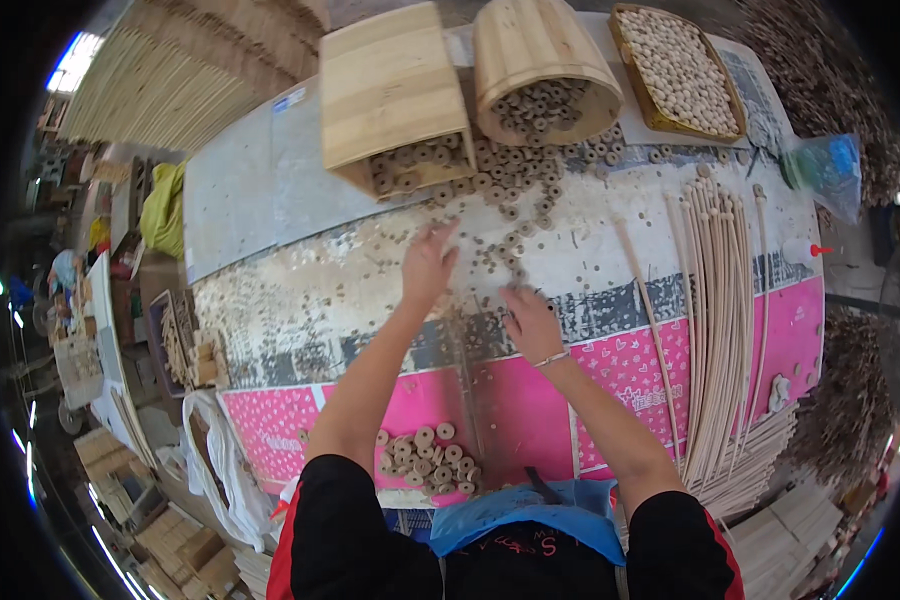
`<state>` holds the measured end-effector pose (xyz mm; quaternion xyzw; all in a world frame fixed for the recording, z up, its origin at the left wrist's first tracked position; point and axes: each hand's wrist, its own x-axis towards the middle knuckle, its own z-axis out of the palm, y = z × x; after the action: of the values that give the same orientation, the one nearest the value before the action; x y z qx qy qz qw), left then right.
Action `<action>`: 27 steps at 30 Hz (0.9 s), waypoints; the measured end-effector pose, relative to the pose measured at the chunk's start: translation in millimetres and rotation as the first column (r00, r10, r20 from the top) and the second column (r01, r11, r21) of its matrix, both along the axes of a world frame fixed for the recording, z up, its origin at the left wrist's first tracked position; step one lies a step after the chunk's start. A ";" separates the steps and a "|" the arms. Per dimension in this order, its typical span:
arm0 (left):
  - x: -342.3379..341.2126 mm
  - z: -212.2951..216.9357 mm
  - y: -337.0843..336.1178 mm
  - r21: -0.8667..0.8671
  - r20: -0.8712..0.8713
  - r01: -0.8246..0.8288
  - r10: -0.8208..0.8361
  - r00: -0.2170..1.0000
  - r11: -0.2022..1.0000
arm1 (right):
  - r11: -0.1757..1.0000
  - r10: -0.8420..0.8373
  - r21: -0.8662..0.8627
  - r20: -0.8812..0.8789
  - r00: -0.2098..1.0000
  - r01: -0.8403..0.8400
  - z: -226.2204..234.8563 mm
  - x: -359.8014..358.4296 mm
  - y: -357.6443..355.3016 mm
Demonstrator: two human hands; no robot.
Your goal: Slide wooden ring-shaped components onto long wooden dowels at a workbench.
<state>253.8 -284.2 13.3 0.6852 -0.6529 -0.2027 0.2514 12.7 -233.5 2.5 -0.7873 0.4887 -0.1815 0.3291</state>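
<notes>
Rings: small wooden rings with a hole through each lie scattered on the table, right at and just beyond both sets of fingertips, thickest toward the far edge.
Left hand: left hand stretches forward, fingers spread and reaching into the loose rings; whether it pinches one I cannot tell.
Right hand: right hand sits palm down a little nearer the body, just right of the left, fingers curled on the tabletop among a few rings; a thin bracelet shows at the wrist. Grip unclear too.
Hands together: close to each other, but not touching.
Boxes: two wooden boxes lie tipped on their sides beyond the hands, mouths facing back, rings spilling out.
Tray: woven tray of pale round beads stands far right of the boxes.
Rods: bundle of long thin pale rods lies to the right of the right hand, running toward the body.
Near pile: second heap of rings rests under the left forearm, close to the body.
Cover: pink patterned sheet lies beneath the forearms.
</notes>
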 end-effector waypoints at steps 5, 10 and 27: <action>2.5 -11.7 -52.6 0.051 0.199 -0.096 0.084 0.976 0.994 | 0.959 -0.280 0.048 0.039 0.959 0.278 11.5 -30.2 -72.6; 9.1 -14.9 -66.8 -0.038 0.209 -0.072 0.078 0.975 0.997 | 0.954 -0.096 -0.270 0.135 0.986 0.130 12.8 -6.0 -122.0; -15.4 -24.6 -66.2 -0.167 0.333 0.026 0.032 0.942 0.986 | 0.906 0.179 -0.329 -0.272 0.946 -0.266 -8.7 32.1 -172.9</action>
<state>238.4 -350.4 -11.3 0.6868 -0.6999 -0.0268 0.1944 44.9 -406.4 -6.3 -0.9011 0.3886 -0.1347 0.1373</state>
